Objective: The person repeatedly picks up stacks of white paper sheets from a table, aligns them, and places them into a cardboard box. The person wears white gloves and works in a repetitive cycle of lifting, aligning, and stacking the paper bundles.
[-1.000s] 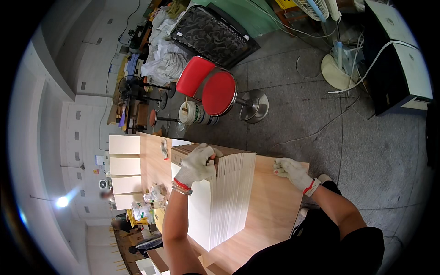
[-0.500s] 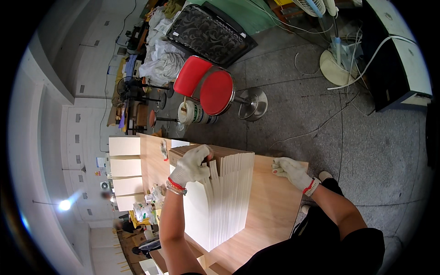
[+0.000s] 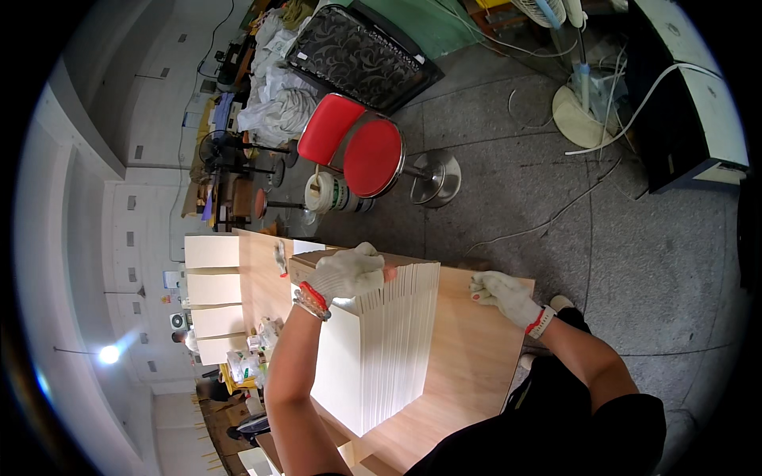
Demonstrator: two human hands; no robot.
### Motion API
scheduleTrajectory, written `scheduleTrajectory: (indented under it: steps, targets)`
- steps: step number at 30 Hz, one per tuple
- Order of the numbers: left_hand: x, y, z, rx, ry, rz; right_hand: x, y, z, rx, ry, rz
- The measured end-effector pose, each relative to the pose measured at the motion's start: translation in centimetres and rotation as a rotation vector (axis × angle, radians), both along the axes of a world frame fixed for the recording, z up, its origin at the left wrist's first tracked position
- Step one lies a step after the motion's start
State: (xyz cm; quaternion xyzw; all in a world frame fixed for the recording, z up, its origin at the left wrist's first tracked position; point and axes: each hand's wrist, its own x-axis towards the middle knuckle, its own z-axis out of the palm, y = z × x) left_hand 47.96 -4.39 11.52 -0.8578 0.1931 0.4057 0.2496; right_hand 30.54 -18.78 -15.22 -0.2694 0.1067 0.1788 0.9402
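A thick row of white boards [image 3: 389,349], packed face to face, stands on the wood-coloured tabletop [image 3: 468,349]. My left hand [image 3: 349,272], in a whitish knit glove with a bare fingertip showing, is closed over the upper end of the boards at the row's left side. Its fingers are bent, and part of their hold is hidden by the hand itself. Apart from the row, at the right edge of the tabletop, rests my right hand [image 3: 502,297], also gloved. Its fingers are curled together, with nothing visible in them.
Another glove [image 3: 280,259] lies on the table's far left part, beside several pale panels [image 3: 212,252]. Beyond the table are a red swivel chair [image 3: 373,159], a white bucket [image 3: 321,193], a standing fan [image 3: 583,111] and loose cables on the grey floor [image 3: 508,182].
My left hand has shifted slightly right across the boards' upper end. Board ends that were fanned apart now look closer together. My right hand has stayed put.
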Motion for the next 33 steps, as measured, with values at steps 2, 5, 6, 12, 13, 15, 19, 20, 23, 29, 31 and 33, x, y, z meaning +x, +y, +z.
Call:
scheduleTrajectory:
  steps: [2, 5, 6, 12, 13, 15, 19, 20, 23, 29, 31, 33]
  targets:
    - [-0.1, 0.9, 0.1, -0.125, -0.038, -0.026, 0.4, -0.1, 0.4, -0.044, -0.027, 0.015]
    - [-0.3, 1.5, 0.8, -0.247, -0.041, -0.021, 2.3, -0.3, 2.0, -0.070, -0.097, 0.006]
    - [-0.2, 1.6, 1.1, -0.228, -0.036, -0.028, 3.4, -0.4, 2.8, -0.074, -0.126, -0.004]
    - [-0.1, 2.0, 2.5, -0.259, -0.042, -0.119, 15.0, 1.0, 11.9, 0.073, -0.338, 0.297]
    - [-0.6, 2.9, 2.6, -0.353, -0.045, -0.143, 16.5, 2.6, 13.6, -0.047, -0.313, 0.462]
    - [0.9, 2.6, 1.4, -0.509, -0.093, -0.251, 20.0, 3.4, 16.1, -0.232, -0.258, 0.610]
    - [-3.5, 4.1, 2.2, -0.458, -0.160, -0.275, 22.1, 12.1, 19.6, -0.518, -0.441, 0.922]
    - [-3.2, 4.8, 1.4, -0.645, -0.250, -0.352, 22.7, 11.2, 20.9, -0.503, -0.405, 0.931]
    - [-8.5, 8.4, 3.8, -1.180, -0.646, -0.211, 24.6, 11.7, 18.7, -0.649, -0.537, 0.900]
    - [-21.8, 33.2, -4.0, -1.656, -1.158, 1.487, 20.4, 12.8, 20.3, -0.419, -0.604, 1.063]
    - [-26.8, 37.2, -6.8, -1.760, -0.905, 1.845, 18.4, 12.0, 19.6, -0.428, -0.575, 0.992]
    - [-29.3, 36.9, -7.6, -1.859, -0.576, 1.870, 15.7, 10.9, 18.5, -0.429, -0.509, 0.917]
